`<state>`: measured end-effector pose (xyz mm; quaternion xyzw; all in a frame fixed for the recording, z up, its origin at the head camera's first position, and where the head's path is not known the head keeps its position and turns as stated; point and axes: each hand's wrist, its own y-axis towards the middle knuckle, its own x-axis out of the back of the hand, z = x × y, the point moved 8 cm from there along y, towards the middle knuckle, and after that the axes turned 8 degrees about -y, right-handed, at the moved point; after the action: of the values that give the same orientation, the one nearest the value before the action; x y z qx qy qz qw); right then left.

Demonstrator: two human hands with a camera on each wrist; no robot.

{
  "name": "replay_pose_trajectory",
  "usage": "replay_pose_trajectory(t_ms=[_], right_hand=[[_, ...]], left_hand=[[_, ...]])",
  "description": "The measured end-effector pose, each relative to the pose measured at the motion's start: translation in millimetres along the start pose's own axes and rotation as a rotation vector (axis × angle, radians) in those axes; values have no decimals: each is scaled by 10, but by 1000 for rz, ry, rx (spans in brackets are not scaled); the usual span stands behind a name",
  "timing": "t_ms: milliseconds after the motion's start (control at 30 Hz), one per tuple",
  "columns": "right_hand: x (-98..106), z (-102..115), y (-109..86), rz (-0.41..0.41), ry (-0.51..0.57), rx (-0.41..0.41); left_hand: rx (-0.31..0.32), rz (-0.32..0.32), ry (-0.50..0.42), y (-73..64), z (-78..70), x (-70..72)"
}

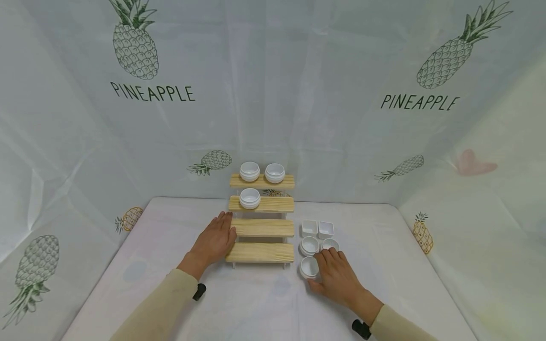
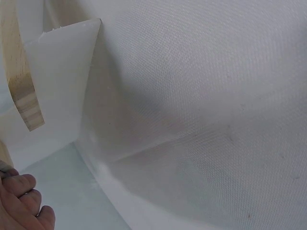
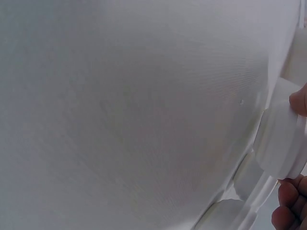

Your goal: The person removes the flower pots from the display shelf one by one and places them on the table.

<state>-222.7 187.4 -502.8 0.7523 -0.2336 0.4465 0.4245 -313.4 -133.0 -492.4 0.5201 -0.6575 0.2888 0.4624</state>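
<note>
In the head view my left hand (image 1: 214, 237) rests against the left edge of a tiered wooden stand (image 1: 264, 228), fingers pointing toward the back. Its fingers (image 2: 29, 201) also show low in the left wrist view, beside the stand's clear support. My right hand (image 1: 337, 275) pinches the frontmost small white round bowl (image 1: 309, 267), which has a ridged side (image 3: 280, 136) between thumb and fingers in the right wrist view. Right behind it are two more round bowls, one (image 1: 309, 246) to the left and one (image 1: 330, 243) partly covered by the hand.
Two square white dishes (image 1: 309, 228) sit behind the round bowls, right of the stand. Two round bowls (image 1: 250, 171) stand on the top tier; another (image 1: 250, 198) is on the left of the second tier. A pineapple-print cloth (image 1: 315, 118) encloses the white table (image 1: 256, 303).
</note>
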Motion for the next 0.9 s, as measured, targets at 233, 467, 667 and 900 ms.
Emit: replay_pose_trajectory(t_ms=[233, 467, 667, 900], right_hand=[[-58, -18, -20, 42, 30, -14], [-85, -34, -16, 61, 31, -2], [-96, -39, -15, 58, 36, 5], [-107, -40, -9, 61, 48, 3]], left_hand=[[1, 3, -6, 3, -2, -3], [6, 9, -3, -4, -10, 8], [-6, -11, 6, -9, -25, 34], [-10, -12, 13, -10, -36, 56]])
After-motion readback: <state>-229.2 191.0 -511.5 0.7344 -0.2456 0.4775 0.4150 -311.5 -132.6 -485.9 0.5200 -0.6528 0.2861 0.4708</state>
